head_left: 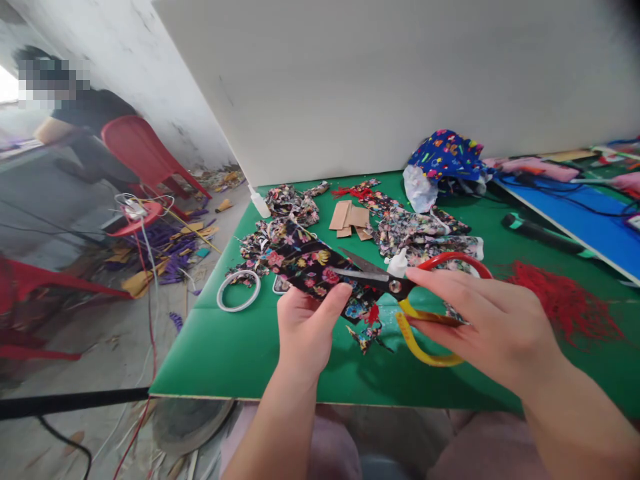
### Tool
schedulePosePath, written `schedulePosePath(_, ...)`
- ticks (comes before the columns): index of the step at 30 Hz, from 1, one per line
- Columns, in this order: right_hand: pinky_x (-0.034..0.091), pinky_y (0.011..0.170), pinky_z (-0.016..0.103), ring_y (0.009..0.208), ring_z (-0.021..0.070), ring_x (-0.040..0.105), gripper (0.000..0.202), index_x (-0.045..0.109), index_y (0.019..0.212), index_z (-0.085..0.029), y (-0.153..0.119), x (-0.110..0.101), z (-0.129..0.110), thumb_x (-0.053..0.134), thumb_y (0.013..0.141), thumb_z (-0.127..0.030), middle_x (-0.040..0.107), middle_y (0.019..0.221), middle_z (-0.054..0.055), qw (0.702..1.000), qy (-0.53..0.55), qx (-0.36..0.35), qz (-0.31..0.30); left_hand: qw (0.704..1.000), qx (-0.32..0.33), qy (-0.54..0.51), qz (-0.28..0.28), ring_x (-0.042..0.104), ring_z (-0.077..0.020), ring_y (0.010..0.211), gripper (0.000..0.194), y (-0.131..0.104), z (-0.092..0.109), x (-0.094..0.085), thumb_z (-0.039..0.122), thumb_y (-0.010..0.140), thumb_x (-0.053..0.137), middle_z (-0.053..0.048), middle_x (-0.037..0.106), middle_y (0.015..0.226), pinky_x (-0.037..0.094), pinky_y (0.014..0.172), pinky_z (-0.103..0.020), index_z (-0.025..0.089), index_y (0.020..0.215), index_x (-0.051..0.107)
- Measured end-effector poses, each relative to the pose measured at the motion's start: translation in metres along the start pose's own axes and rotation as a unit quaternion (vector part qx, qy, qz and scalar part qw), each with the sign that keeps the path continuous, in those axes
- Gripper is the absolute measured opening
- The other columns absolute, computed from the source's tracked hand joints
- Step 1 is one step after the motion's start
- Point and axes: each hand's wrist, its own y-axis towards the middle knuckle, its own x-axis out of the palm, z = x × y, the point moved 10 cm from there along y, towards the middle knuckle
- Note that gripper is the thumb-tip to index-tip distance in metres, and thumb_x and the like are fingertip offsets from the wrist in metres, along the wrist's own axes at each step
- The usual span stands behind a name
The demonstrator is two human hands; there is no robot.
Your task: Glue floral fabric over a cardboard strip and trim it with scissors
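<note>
My left hand (307,327) grips a piece of black floral fabric (300,257), its thumb pressed on top. In my right hand (493,327) is a pair of scissors (440,357) with one red and one yellow handle. Their blades are parted and point left, one lying over the fabric near my left thumb. A small red bit hangs at the fabric's lower right end, beside a floral scrap (364,339) on the table. Behind the scissors stands a white-capped bottle (399,262), mostly hidden.
On the green table (210,373) lie a tape roll (220,293), cardboard pieces (341,215), floral fabric heaps (410,230), red threads (560,300) and a blue patterned cloth (445,157). A white bottle (259,203) stands far left. A person (100,110) sits on a red chair (135,147).
</note>
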Motion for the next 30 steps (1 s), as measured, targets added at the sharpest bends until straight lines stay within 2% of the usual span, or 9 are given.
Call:
schedulePosePath(5, 0.052, 0.066, 0.026, 0.082, 0.0168, 0.069, 0.044, 0.047, 0.125, -0.020, -0.0002, -0.0028, -0.0036, 0.061, 0.083, -0.024, 0.072, 0.099, 0.005, 1.000, -0.020, -0.020, 0.007, 1.000, -0.004, 0.011, -0.013, 0.065, -0.0101, 0.073, 0.005, 0.0003, -0.0015, 0.0016, 0.026, 0.073, 0.074, 0.002, 0.073, 0.077, 0.052, 0.067, -0.017, 0.022, 0.076, 0.072)
schedulePosePath(9, 0.052, 0.066, 0.026, 0.081, 0.0165, 0.070, 0.043, 0.048, 0.123, -0.020, -0.0005, -0.0026, -0.0037, 0.063, 0.083, -0.025, 0.073, 0.099, 0.004, 0.999, -0.031, -0.019, 0.008, 1.000, -0.021, 0.021, -0.002, 0.066, -0.0140, 0.073, 0.013, 0.0006, -0.0026, 0.0001, 0.031, 0.070, 0.076, -0.001, 0.073, 0.078, 0.053, 0.066, -0.021, 0.020, 0.075, 0.073)
schedulePosePath(20, 0.053, 0.070, 0.029, 0.086, 0.0207, 0.069, 0.055, 0.044, 0.134, -0.023, -0.0036, -0.0009, -0.0023, 0.062, 0.082, -0.021, 0.071, 0.105, 0.003, 0.999, -0.040, -0.008, -0.008, 1.000, -0.030, 0.007, -0.003, 0.068, -0.0159, 0.076, 0.015, 0.0012, -0.0047, 0.0019, 0.032, 0.069, 0.076, -0.003, 0.074, 0.082, 0.055, 0.072, -0.025, 0.019, 0.077, 0.073)
schedulePosePath(30, 0.051, 0.063, 0.029, 0.080, 0.0192, 0.069, 0.045, 0.049, 0.128, -0.020, -0.0012, -0.0032, -0.0064, 0.059, 0.084, -0.019, 0.072, 0.102, 0.004, 0.998, -0.068, -0.009, -0.005, 0.998, -0.049, -0.030, 0.014, 0.068, -0.0144, 0.071, 0.014, 0.0010, -0.0026, 0.0048, 0.029, 0.066, 0.079, -0.001, 0.074, 0.078, 0.056, 0.068, -0.024, 0.019, 0.074, 0.072)
